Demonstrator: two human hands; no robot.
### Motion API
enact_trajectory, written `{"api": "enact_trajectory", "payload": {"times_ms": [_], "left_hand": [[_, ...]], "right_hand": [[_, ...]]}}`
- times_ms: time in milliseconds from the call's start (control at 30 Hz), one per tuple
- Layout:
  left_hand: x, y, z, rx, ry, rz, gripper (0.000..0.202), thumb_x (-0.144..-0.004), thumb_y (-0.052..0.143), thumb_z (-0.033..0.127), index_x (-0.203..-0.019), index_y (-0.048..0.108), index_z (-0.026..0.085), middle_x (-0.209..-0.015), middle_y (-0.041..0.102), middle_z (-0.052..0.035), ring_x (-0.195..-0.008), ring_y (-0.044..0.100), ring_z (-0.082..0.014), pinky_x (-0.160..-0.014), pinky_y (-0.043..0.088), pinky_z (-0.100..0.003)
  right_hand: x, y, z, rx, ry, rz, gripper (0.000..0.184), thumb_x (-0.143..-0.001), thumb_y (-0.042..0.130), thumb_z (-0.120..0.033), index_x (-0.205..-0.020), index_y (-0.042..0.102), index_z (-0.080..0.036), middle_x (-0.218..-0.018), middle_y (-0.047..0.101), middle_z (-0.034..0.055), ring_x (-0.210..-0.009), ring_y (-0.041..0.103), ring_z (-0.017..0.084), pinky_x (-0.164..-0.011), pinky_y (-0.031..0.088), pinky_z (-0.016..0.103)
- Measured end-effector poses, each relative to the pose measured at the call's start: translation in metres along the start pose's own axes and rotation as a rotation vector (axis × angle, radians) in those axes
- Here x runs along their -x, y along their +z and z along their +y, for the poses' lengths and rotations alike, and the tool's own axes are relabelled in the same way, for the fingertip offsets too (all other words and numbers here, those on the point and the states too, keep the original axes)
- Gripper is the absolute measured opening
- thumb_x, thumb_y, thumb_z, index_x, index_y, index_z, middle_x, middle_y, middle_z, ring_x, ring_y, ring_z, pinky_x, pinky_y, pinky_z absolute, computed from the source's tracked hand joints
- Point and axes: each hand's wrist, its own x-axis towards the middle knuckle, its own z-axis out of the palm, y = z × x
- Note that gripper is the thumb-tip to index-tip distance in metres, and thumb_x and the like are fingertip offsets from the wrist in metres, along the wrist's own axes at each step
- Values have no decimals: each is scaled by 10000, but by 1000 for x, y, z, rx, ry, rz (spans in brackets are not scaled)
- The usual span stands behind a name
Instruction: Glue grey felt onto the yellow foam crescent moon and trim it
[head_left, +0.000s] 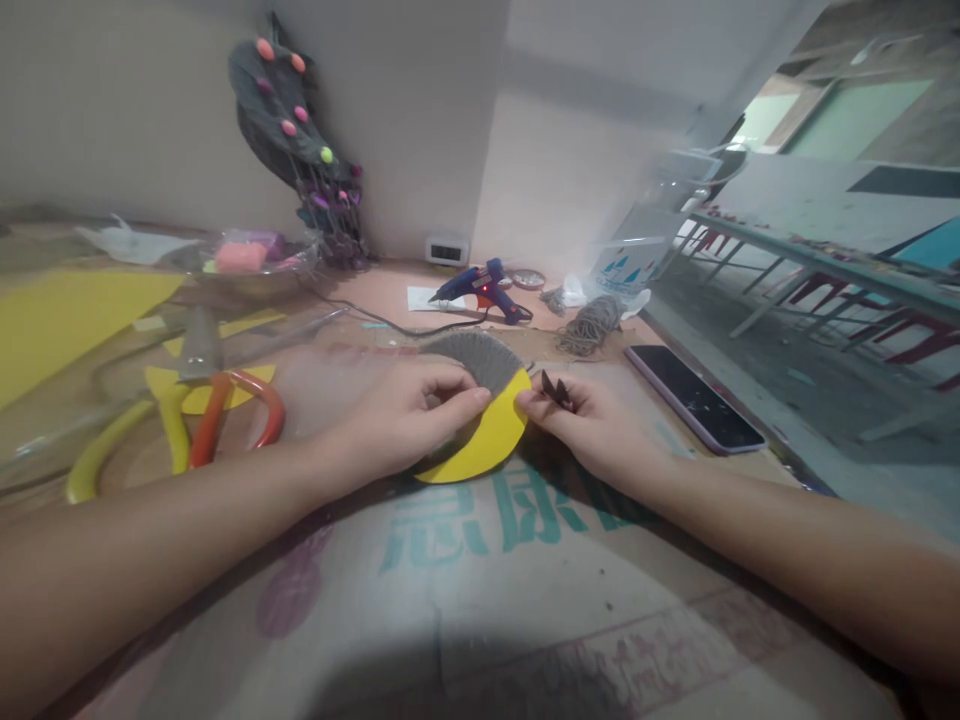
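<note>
A curved, crescent-like piece of yellow card [480, 440], partly covered by grey yarn [480, 350] in close rows, is held between my two hands above the table. My left hand [412, 405] is closed on its left part, thumb on top. My right hand [589, 420] pinches its right edge between thumb and fingers. Dark pointed blades [556, 390], perhaps of small snips, stick out from among the right fingers; their handles are hidden. Beyond the hands lies a ball of grey yarn [592, 325].
A blue glue gun [484, 290] with a lit red light rests behind the hands. Large scissors [202, 400] and a yellow sheet [67, 320] lie left. At right are a phone [694, 398] and the table edge. A yarn-covered moon decoration [277, 110] hangs at the wall.
</note>
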Motion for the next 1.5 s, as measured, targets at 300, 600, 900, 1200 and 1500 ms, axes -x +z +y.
{"api": "enact_trajectory", "payload": {"times_ms": [300,600,900,1200,1500], "left_hand": [[-2,1,-11,444,-221,-17,297,-847,584,435,-720,631,170,-698,651,-4,-630,588,-120,-569,452,-212],[-4,2,-12,668,-325,-145,342,-841,591,412,-627,665,155,-605,649,-25,-525,540,-94,-473,411,-190],[0,0,-8,360,-302,-39,311,-844,560,416,-664,601,166,-564,569,23,-483,491,-90,-430,365,-186],[-1,3,-4,237,-160,-79,205,-820,545,327,-683,612,190,-551,546,42,-528,516,-103,-475,353,-190],[-1,4,-6,264,-150,-90,218,-816,554,314,-646,595,182,-572,557,40,-550,513,-100,-505,376,-195]], "right_hand": [[1,-2,2,-1,-2,-55,343,-830,605,-479,-693,509,-180,-666,471,-23,-613,427,101,-568,360,249],[1,-1,0,51,-37,-82,291,-873,553,-433,-718,536,-187,-650,459,-31,-554,382,87,-499,320,235],[5,-14,0,484,-380,32,198,-887,542,-389,-885,535,-191,-759,565,8,-648,511,128,-572,422,252],[12,-15,-7,1005,-863,-54,160,-957,455,-218,-1021,585,-150,-754,621,38,-652,521,154,-586,351,291],[9,-16,-4,1175,-899,-20,180,-948,481,-191,-967,648,-127,-744,648,60,-649,520,153,-585,313,292]]}}
